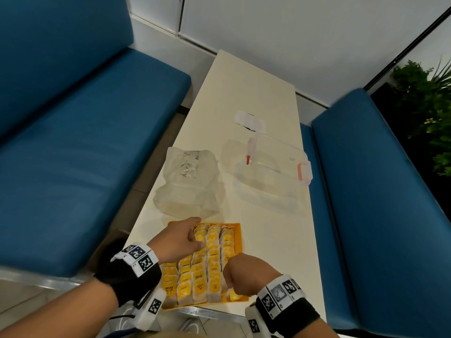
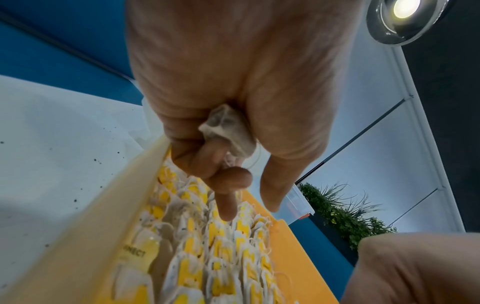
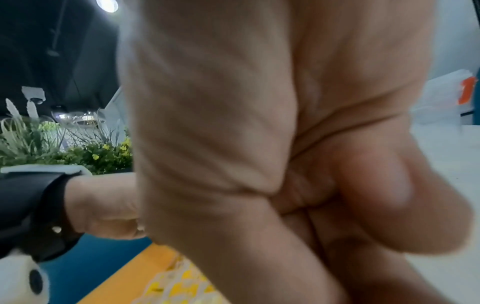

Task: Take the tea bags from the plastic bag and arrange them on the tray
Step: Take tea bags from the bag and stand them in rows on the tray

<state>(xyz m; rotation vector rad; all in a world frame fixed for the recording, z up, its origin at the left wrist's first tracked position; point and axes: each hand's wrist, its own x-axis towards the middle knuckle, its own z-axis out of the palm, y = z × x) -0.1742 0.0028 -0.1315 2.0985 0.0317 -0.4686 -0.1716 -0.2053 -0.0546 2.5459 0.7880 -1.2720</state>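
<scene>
An orange tray (image 1: 238,236) lies at the table's near edge, filled with rows of yellow-tagged tea bags (image 1: 207,272). My left hand (image 1: 184,239) hovers over the tray's far left part. In the left wrist view this hand (image 2: 233,185) grips a crumpled tea bag (image 2: 228,131) against the palm, with one finger pointing down at the rows. My right hand (image 1: 240,272) is a fist above the tray's right side. Its fingers (image 3: 324,205) are curled tight and nothing shows inside them. The clear plastic bag (image 1: 188,184) lies flattened just beyond the tray.
A clear lidded box (image 1: 275,164) with red clips stands right of the bag, with a small white packet (image 1: 250,121) beyond it. Blue benches (image 1: 85,142) flank the narrow cream table (image 1: 256,89). A plant (image 1: 427,106) stands at the far right.
</scene>
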